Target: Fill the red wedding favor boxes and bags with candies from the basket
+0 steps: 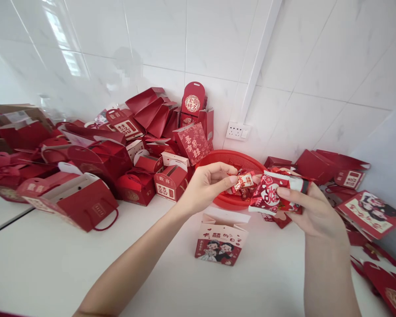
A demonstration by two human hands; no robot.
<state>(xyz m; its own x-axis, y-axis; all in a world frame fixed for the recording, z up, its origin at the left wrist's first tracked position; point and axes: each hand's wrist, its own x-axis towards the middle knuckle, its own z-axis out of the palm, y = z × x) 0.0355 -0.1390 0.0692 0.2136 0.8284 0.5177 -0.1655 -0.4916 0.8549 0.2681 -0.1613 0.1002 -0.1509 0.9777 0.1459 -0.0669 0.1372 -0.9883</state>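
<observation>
The left fingers [219, 167] pinch a small sweet between thumb and fingertips; the right fingers [292, 197] grip a bunch of packets, thumb across the front.

A white tiled wall [218, 39] stands behind a white table [171, 281]. Red gift boxes [100, 160] crowd its left part, and more bags [320, 167] lie on the right, beyond the right forearm.

The red basket [229, 152] sits between these groups, its broad mouth upward and its longer side running across the view; small wrapped sweets lie in it, partly hidden by the hands.

Just in front of it, the carton [218, 251] stands upright on the table, flaps raised, mouth pointing up. Its printed couple faces the person, turned slightly left.

The packets [269, 193] are held above the table, at the basket's right edge. The bunch is longest sideways, and its near printed face looks at the person. The sweet [244, 181] is over the basket, its long axis roughly sideways, just left of the packets.

The left hand [206, 185] reaches up and rightward from the lower left, wrist nearly straight. The right hand [317, 211] rises from the lower right and bends left at the wrist.
</observation>
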